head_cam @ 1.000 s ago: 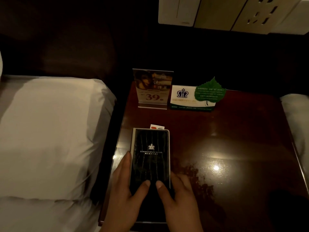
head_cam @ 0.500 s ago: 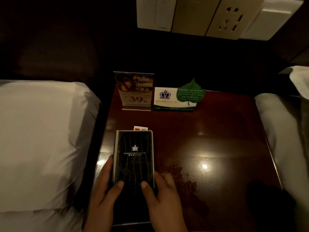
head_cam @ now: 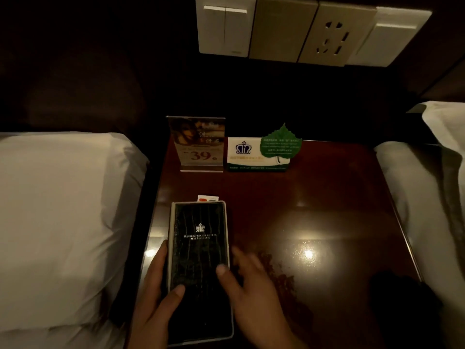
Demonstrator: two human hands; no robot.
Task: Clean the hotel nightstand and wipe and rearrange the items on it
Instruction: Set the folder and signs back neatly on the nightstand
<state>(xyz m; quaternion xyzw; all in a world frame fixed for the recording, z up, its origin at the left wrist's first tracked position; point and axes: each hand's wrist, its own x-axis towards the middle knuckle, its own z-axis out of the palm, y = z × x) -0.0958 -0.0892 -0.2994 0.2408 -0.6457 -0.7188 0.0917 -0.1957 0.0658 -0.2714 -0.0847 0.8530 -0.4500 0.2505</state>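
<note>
Your left hand (head_cam: 156, 306) grips the black folder (head_cam: 198, 248) at the nightstand's (head_cam: 327, 197) front left corner, your right hand (head_cam: 251, 298) lies beside it with fingers spread and thumb on the cover, the price sign (head_cam: 198, 144) and leaf card (head_cam: 259, 154) stand at the back edge, and the smudge (head_cam: 279, 275) suggests wiping remains.

I'm logging two bare hands. The left hand (head_cam: 153, 301) is showing around 7 o'clock in frame and the right hand (head_cam: 254, 298) around 6 o'clock. Both wrists are running bare to the bottom edge. Both thumbnails are reading short and rounded. The right fingers (head_cam: 242, 260) are smearing into blur, so I'm not getting detail there. Dim warm light is flattening the rest.
</note>
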